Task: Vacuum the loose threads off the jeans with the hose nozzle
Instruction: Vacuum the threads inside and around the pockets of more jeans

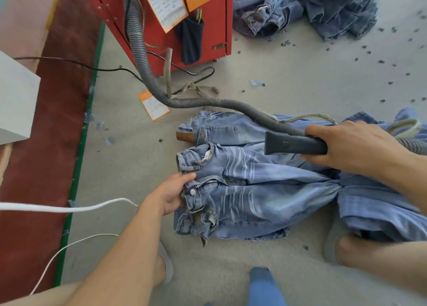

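Note:
Light-blue jeans lie spread on the grey floor, waistband to the left, fly unzipped. My left hand grips the waistband by the button. My right hand holds the dark grey hose nozzle, whose flat mouth points left just above the upper hip of the jeans. The ribbed grey hose curves from the nozzle back to a red vacuum cabinet. A second pair of jeans lies just beyond, under the hose.
A heap of jeans is at the back right. Thread clumps dot the floor on the right. An orange tag, black cable and white cords lie to the left, beside a red floor strip.

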`<state>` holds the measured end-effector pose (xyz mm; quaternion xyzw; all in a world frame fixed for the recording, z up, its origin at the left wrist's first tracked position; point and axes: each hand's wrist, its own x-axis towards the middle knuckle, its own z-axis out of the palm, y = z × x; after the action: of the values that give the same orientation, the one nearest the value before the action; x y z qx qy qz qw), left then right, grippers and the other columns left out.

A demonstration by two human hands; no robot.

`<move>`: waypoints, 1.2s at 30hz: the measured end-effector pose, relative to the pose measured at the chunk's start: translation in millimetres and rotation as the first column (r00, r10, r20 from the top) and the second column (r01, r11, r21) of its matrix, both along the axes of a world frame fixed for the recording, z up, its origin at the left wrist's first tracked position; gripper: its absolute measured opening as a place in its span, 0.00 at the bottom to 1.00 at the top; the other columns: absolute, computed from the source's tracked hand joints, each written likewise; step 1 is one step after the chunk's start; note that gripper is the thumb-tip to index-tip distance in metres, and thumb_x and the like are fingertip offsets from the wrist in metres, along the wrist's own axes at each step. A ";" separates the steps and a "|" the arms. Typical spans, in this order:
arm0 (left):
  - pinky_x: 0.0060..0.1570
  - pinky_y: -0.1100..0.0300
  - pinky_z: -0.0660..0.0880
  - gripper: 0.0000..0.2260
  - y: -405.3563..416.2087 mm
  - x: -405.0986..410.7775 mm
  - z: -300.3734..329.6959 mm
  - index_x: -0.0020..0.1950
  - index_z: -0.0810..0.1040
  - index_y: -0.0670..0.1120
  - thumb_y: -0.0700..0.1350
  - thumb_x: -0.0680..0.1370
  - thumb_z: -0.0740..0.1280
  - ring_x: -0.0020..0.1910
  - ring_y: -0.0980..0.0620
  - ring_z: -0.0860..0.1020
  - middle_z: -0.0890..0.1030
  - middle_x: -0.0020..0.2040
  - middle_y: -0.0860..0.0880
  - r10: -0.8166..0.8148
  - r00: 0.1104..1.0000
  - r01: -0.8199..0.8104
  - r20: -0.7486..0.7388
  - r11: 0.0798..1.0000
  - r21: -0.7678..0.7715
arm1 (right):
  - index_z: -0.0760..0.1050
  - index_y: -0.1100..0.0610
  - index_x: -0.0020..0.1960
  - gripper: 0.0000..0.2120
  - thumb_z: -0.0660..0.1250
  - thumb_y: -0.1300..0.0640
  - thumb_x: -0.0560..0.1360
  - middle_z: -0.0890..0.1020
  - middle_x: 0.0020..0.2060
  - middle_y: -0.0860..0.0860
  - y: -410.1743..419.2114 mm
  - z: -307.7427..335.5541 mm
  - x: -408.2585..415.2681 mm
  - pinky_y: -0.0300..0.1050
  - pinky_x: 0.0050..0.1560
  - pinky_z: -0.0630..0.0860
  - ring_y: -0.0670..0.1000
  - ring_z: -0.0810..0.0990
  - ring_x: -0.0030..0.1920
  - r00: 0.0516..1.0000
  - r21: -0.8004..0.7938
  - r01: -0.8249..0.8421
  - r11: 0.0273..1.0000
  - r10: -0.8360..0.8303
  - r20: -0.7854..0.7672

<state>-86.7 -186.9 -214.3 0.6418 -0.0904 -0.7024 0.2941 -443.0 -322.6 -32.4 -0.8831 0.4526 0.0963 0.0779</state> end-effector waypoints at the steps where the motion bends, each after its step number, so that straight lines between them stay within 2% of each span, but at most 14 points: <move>1: 0.47 0.49 0.82 0.14 2.4 2.2 -1.7 0.68 0.77 0.38 0.35 0.83 0.63 0.51 0.42 0.85 0.84 0.60 0.36 0.062 0.998 -0.061 0.023 0.997 -0.042 | 0.63 0.34 0.52 0.17 0.68 0.34 0.70 0.57 0.28 0.35 -0.7 -2.3 -0.6 0.36 0.27 0.52 0.38 0.57 0.26 1.000 -0.007 0.008 1.000 -0.008 -0.026; 2: 0.42 0.52 0.81 0.14 5.9 4.2 -1.6 0.65 0.78 0.38 0.31 0.80 0.63 0.48 0.42 0.84 0.83 0.60 0.35 0.109 0.994 -0.110 -0.011 0.992 -0.069 | 0.62 0.33 0.55 0.18 0.65 0.32 0.71 0.59 0.28 0.37 -1.9 -5.1 -1.1 0.39 0.26 0.54 0.41 0.60 0.25 0.998 0.005 0.014 1.000 -0.013 -0.067; 3: 0.40 0.53 0.79 0.15 9.7 6.0 0.1 0.65 0.79 0.38 0.33 0.79 0.65 0.48 0.42 0.82 0.81 0.60 0.35 0.114 0.989 -0.122 -0.089 0.988 -0.091 | 0.61 0.32 0.58 0.19 0.63 0.30 0.72 0.62 0.29 0.38 -3.4 -8.5 -1.2 0.41 0.27 0.57 0.46 0.65 0.26 0.993 0.020 0.007 1.000 -0.004 -0.116; 6: 0.61 0.45 0.77 0.25 18.0 8.3 5.6 0.71 0.78 0.44 0.58 0.80 0.68 0.63 0.37 0.79 0.79 0.67 0.37 0.047 0.956 -0.068 -0.288 0.996 -0.064 | 0.65 0.33 0.61 0.21 0.56 0.26 0.73 0.67 0.34 0.41 -8.5 -15.7 -1.3 0.46 0.29 0.61 0.52 0.71 0.34 0.975 0.048 -0.027 0.998 0.037 -0.219; 8: 0.66 0.41 0.76 0.31 18.3 6.0 5.9 0.70 0.80 0.45 0.67 0.78 0.67 0.65 0.37 0.80 0.82 0.65 0.37 -0.006 0.975 0.011 -0.223 1.000 0.023 | 0.67 0.34 0.62 0.21 0.57 0.26 0.74 0.71 0.38 0.43 -10.9 -20.0 -0.3 0.46 0.30 0.64 0.51 0.71 0.36 0.967 0.062 -0.040 0.997 0.054 -0.250; 10: 0.61 0.45 0.80 0.27 19.0 0.7 3.5 0.68 0.81 0.42 0.58 0.75 0.73 0.59 0.39 0.84 0.85 0.60 0.39 -0.048 0.995 0.052 -0.092 0.998 0.045 | 0.66 0.35 0.56 0.18 0.58 0.25 0.74 0.73 0.40 0.44 -12.7 -22.7 2.3 0.47 0.34 0.68 0.52 0.73 0.38 0.960 0.106 -0.039 0.994 0.067 -0.272; 12: 0.53 0.50 0.82 0.23 25.1 0.4 -4.0 0.66 0.81 0.41 0.48 0.73 0.75 0.56 0.41 0.85 0.86 0.57 0.40 0.026 0.999 -0.026 -0.024 0.999 -0.018 | 0.64 0.36 0.49 0.17 0.60 0.25 0.74 0.74 0.40 0.44 -13.3 -25.4 6.0 0.48 0.37 0.69 0.52 0.73 0.40 0.946 0.144 -0.056 0.988 0.099 -0.309; 16: 0.47 0.49 0.83 0.15 43.0 8.2 -3.0 0.56 0.86 0.40 0.37 0.70 0.77 0.56 0.38 0.85 0.84 0.58 0.36 0.165 0.978 -0.183 -0.126 0.972 -0.144 | 0.70 0.41 0.47 0.18 0.63 0.27 0.75 0.72 0.35 0.42 -13.1 -35.6 15.4 0.48 0.38 0.71 0.49 0.73 0.37 0.914 0.135 -0.110 0.985 0.153 -0.375; 20: 0.54 0.45 0.82 0.17 57.2 7.7 3.1 0.59 0.85 0.39 0.34 0.70 0.75 0.58 0.36 0.83 0.83 0.61 0.33 0.062 0.971 -0.112 -0.232 0.971 -0.212 | 0.69 0.40 0.46 0.16 0.65 0.28 0.74 0.67 0.34 0.41 -16.4 -41.5 27.8 0.48 0.38 0.68 0.51 0.70 0.38 0.910 0.190 -0.083 0.978 0.152 -0.386; 24: 0.56 0.48 0.81 0.20 67.7 4.6 11.0 0.62 0.83 0.38 0.31 0.70 0.73 0.59 0.37 0.83 0.82 0.62 0.34 -0.023 0.970 -0.043 -0.244 0.964 -0.262 | 0.73 0.40 0.50 0.16 0.65 0.29 0.74 0.69 0.37 0.42 -6.6 -50.1 54.5 0.48 0.39 0.67 0.53 0.78 0.43 0.911 0.247 -0.178 0.952 0.255 -0.324; 27: 0.55 0.49 0.81 0.23 75.0 5.1 11.7 0.64 0.80 0.36 0.30 0.69 0.73 0.60 0.38 0.83 0.82 0.62 0.34 -0.018 0.973 -0.041 -0.229 0.968 -0.249 | 0.72 0.41 0.48 0.18 0.65 0.27 0.73 0.69 0.33 0.41 11.9 -57.7 82.2 0.46 0.33 0.63 0.48 0.73 0.36 0.923 0.269 -0.282 0.921 0.337 -0.186; 31: 0.56 0.49 0.81 0.25 77.9 7.3 15.9 0.66 0.79 0.36 0.30 0.69 0.73 0.61 0.38 0.82 0.82 0.62 0.34 0.014 0.972 -0.073 -0.233 0.966 -0.247 | 0.74 0.40 0.50 0.19 0.64 0.27 0.72 0.78 0.34 0.41 12.5 -48.5 96.4 0.47 0.36 0.70 0.46 0.76 0.35 0.976 0.265 -0.216 0.940 0.197 0.094; 33: 0.55 0.50 0.81 0.24 75.9 6.0 19.8 0.66 0.78 0.37 0.30 0.69 0.72 0.60 0.39 0.83 0.83 0.62 0.35 0.000 0.972 -0.064 -0.236 0.963 -0.263 | 0.74 0.40 0.47 0.18 0.65 0.27 0.70 0.78 0.31 0.42 -0.9 -35.7 89.7 0.46 0.34 0.71 0.42 0.77 0.32 0.979 0.253 -0.148 0.956 0.107 0.171; 36: 0.54 0.51 0.81 0.25 72.0 3.5 24.8 0.66 0.78 0.36 0.31 0.68 0.72 0.58 0.40 0.83 0.84 0.60 0.36 0.004 0.980 -0.059 -0.197 0.960 -0.274 | 0.74 0.41 0.45 0.16 0.69 0.30 0.72 0.77 0.31 0.42 -19.3 -20.7 70.0 0.49 0.36 0.77 0.44 0.77 0.33 0.996 0.261 -0.089 0.961 0.085 0.026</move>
<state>-83.2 -115.0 -189.4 0.5236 -0.1488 -0.7373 0.4000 -373.0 -341.9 -53.1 -0.8847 0.3962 0.1521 0.1930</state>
